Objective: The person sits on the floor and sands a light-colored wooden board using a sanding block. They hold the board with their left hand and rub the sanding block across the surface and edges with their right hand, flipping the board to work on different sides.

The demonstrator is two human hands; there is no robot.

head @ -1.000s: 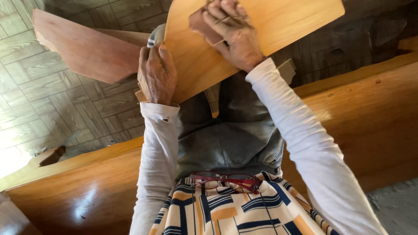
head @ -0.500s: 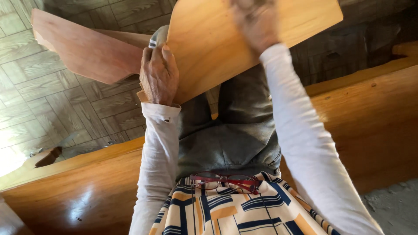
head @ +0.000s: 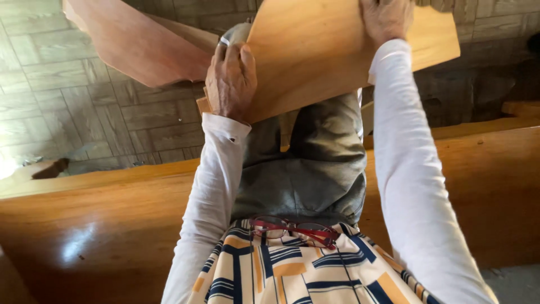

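A light wooden panel point(head: 337, 50) with a curved edge sat at twelve o'clock in the view, tilted and held up over the person's lap. The left hand point(head: 230, 79) gripped its lower left edge at about eleven o'clock, fingers point(head: 225, 59) curled together over the rim and clamped on the wood. The right hand point(head: 388, 19) lay on the panel's upper face at one o'clock, partly cut off by the frame, so whether its fingers gripped or merely pressed could not be told. A darker reddish board point(head: 140, 42) lay behind the panel at ten o'clock. Red-framed glasses point(head: 295, 228) hung at six o'clock on the patterned shirt point(head: 292, 270). A glossy wooden desk point(head: 101, 225) ran from eight to three o'clock, with the tiled floor point(head: 67, 101) beyond it.
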